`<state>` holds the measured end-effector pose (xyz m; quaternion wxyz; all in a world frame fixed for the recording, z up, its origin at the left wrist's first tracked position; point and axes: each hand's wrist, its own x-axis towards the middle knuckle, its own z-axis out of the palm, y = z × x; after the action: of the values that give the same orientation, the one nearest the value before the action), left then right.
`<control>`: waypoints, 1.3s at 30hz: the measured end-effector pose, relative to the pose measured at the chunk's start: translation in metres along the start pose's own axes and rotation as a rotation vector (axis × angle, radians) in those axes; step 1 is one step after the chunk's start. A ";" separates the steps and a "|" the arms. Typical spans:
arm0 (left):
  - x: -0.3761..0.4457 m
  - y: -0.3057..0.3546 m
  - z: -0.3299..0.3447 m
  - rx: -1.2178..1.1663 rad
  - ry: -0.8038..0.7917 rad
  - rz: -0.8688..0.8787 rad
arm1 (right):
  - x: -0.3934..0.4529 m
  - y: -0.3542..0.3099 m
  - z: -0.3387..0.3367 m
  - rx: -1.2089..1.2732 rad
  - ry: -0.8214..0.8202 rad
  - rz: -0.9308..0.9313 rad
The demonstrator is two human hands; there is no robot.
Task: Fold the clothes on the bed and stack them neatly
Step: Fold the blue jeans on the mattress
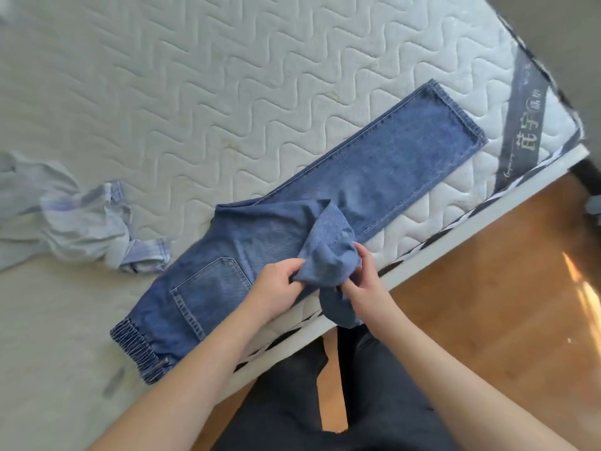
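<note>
A pair of blue jeans lies on the white quilted mattress, folded lengthwise, its elastic waistband at the lower left and the leg hem toward the upper right. A bunched flap of denim near the crotch sticks up at the mattress's near edge. My left hand grips this flap from the left. My right hand pinches the same flap from the right, and part of the denim hangs down over the bed edge. A crumpled pale blue-white shirt lies on the mattress to the left.
The mattress's near edge with a black-and-white border runs diagonally from lower left to upper right. A wooden floor lies beyond it. My dark-trousered legs stand close against the bed.
</note>
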<state>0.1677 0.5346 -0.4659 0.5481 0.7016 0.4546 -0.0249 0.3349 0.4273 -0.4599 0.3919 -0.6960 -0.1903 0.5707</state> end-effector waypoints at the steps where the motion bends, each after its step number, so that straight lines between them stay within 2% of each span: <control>1: -0.012 0.004 -0.007 0.027 -0.002 0.021 | -0.008 -0.010 0.001 -0.013 -0.012 -0.010; 6: -0.066 0.024 -0.030 0.027 -0.008 0.059 | -0.053 -0.053 0.013 -0.212 -0.082 -0.086; 9: -0.089 0.038 -0.041 0.065 0.044 0.065 | -0.078 -0.080 0.013 -0.356 -0.083 -0.162; 14: -0.111 0.085 -0.063 0.190 -0.126 0.350 | -0.105 -0.130 0.006 -0.630 -0.089 -0.335; 16: -0.109 0.108 -0.067 0.197 -0.056 0.363 | -0.110 -0.147 0.004 -0.672 -0.051 -0.401; 20: -0.096 0.147 -0.083 0.235 0.178 0.368 | -0.110 -0.176 -0.015 -0.655 0.164 -0.493; 24: -0.088 0.174 -0.104 0.156 0.177 0.456 | -0.102 -0.188 -0.045 -0.895 0.146 -0.446; 27: -0.086 0.189 -0.118 0.072 0.197 0.485 | -0.093 -0.187 -0.061 -1.036 0.237 -0.370; 31: -0.084 0.196 -0.133 0.065 0.283 0.484 | -0.087 -0.198 -0.077 -1.023 0.555 -0.405; 33: -0.085 0.196 -0.133 0.063 0.277 0.484 | -0.088 -0.211 -0.077 -0.910 0.683 -0.464; 35: -0.087 0.193 -0.126 0.021 0.245 0.481 | -0.090 -0.226 -0.075 -0.684 0.679 -0.459; 39: -0.091 0.184 -0.108 -0.017 0.230 0.517 | -0.095 -0.242 -0.057 -0.324 0.512 -0.397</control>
<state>0.1870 0.5676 -0.2371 0.4869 0.7879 0.3202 0.1993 0.4068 0.4912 -0.2115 0.4148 -0.8189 -0.3052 0.2532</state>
